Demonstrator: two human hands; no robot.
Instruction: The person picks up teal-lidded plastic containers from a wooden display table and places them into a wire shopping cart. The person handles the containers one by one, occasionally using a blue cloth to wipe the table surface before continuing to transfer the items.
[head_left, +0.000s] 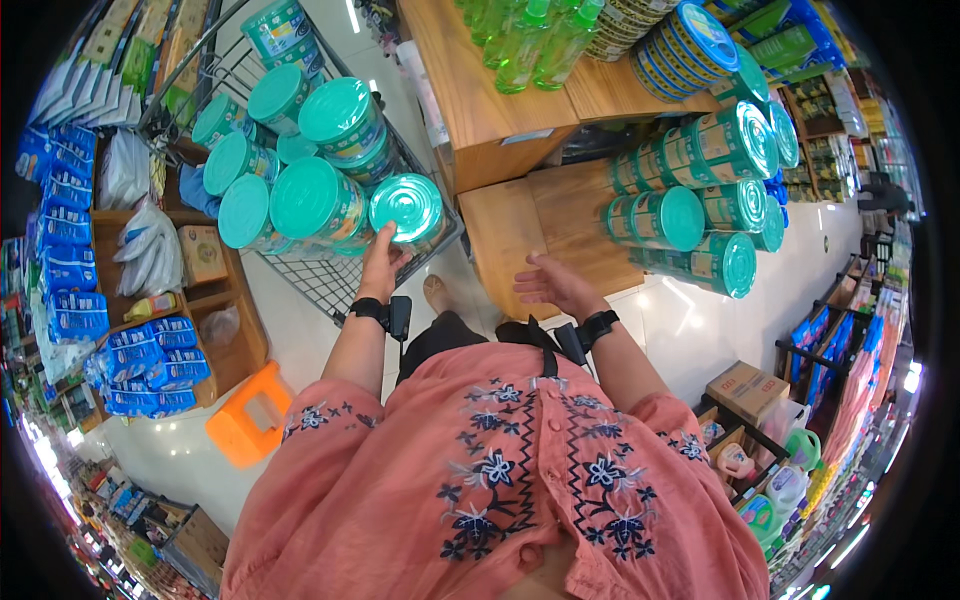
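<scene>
My left hand (384, 261) is at the near corner of a wire shopping cart (330, 281). One of its fingers touches the lid edge of a round teal-lidded tub (407, 208); whether it grips the tub I cannot tell. Several more tubs with teal lids (319, 196) stand in the cart, some stacked. My right hand (559, 285) is held palm up, fingers apart and with nothing in it, above the edge of a low wooden display platform (510, 225). Stacks of similar teal tubs (667, 217) stand on that platform, to the right of this hand.
A higher wooden display counter (495, 112) bears green bottles (521, 56) and blue-lidded tubs (686, 52). On the left, a wooden shelf (232, 330) holds blue packs (154, 360), beside an orange plastic stool (251, 416). A cardboard box (746, 390) and detergent jugs (784, 487) are at right.
</scene>
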